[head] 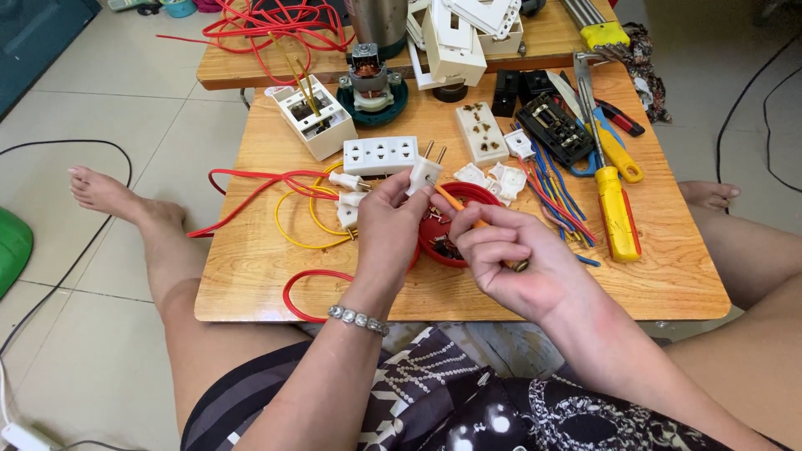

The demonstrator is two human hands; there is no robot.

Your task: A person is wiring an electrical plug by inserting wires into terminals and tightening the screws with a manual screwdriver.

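Note:
My left hand [388,219] holds a white two-pin plug [424,171], pins pointing up and away, above a low wooden table [259,267]. An orange-handled screwdriver [458,205] is gripped in my right hand [505,255], its tip set against the plug's side. Just below both hands sits a small red bowl [468,194] with small metal parts in it. A white triple socket strip [380,154] lies just beyond the plug.
Red and yellow wires [292,209] loop at the table's left. A yellow-handled screwdriver [616,209], blue and red wire bundle [551,196], black terminal block [553,125], white socket boxes [316,117], a small motor [370,83] and white plug parts [501,177] crowd the table.

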